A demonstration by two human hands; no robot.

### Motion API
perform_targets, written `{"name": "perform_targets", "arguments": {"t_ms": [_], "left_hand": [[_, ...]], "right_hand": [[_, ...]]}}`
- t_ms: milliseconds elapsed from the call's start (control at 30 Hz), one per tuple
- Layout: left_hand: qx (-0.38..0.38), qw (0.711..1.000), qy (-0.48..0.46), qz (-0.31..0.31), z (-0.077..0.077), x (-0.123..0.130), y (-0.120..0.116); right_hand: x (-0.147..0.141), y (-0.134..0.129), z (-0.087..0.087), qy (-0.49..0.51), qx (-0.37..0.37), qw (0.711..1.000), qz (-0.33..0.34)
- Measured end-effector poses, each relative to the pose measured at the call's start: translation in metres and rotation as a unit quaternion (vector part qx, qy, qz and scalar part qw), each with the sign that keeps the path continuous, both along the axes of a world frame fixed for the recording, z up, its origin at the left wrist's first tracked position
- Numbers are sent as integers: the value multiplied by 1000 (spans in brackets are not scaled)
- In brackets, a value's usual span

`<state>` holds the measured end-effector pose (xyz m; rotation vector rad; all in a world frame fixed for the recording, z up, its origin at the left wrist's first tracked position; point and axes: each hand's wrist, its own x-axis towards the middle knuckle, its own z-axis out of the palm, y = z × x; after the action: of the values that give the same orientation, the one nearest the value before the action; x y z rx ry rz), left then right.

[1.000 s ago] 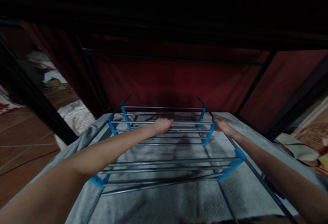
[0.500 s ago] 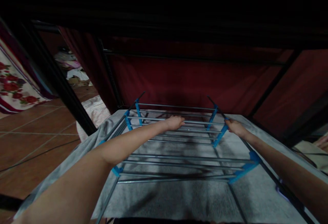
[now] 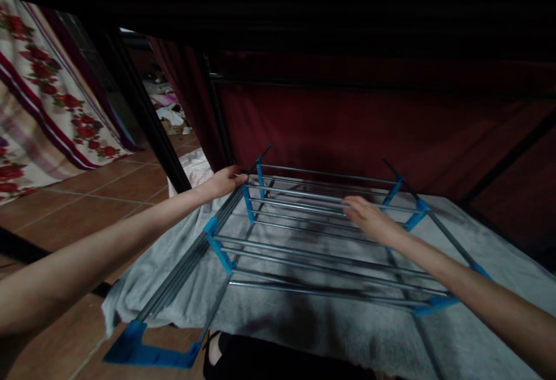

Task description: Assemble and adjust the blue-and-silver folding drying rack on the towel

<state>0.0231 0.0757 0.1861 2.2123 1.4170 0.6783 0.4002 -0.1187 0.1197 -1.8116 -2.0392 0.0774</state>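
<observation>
Nearest, at the bottom edge, a leg in black clothing (image 3: 286, 360) shows beside a large blue plastic bracket (image 3: 150, 357), which joins the near left ends of a rack of grey metal tubes (image 3: 304, 253). The rack lies over a grey blanket (image 3: 278, 310) in the middle of the view, its crossbars running left to right in groups between smaller blue connectors (image 3: 219, 251). Several side tubes lie close together along its left side, leading from the large bracket towards the far end.

Farther in, the right hand (image 3: 367, 218) reaches over the crossbars from the right, palm down, its fingers bent over one of the upper tubes; whether they close fully round it cannot be told. The left hand (image 3: 228, 182) is at the rack's far left corner, thumb and fingers closed on the frame at a blue connector.

Left of the blanket is a brown tiled floor (image 3: 117, 194), with a striped cloth (image 3: 195, 165) just beyond the blanket's far left edge. Behind the rack hangs a dark red curtain (image 3: 325, 125), crossed by a thin black rail (image 3: 347, 86). A black post (image 3: 150, 119) slants down at the left, between a floral cloth (image 3: 61, 96) and a heap of cloths (image 3: 167, 105) farther back.
</observation>
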Motion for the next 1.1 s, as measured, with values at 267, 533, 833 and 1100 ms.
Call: {"name": "perform_targets", "arguments": {"t_ms": [267, 533, 833, 1100], "left_hand": [[-319, 918, -234, 21, -55, -65, -51], [-359, 889, -285, -5, -76, -66, -76], [-367, 883, -293, -3, -87, -60, -72], [-372, 885, -281, -2, -91, -60, -68]], "right_hand": [[-178, 0, -11, 9, -153, 970, 190], [-205, -4, -4, -106, -137, 975, 139], [-204, -10, 3, -117, -134, 978, 109], [-203, -6, -1, -115, -132, 979, 107]]}}
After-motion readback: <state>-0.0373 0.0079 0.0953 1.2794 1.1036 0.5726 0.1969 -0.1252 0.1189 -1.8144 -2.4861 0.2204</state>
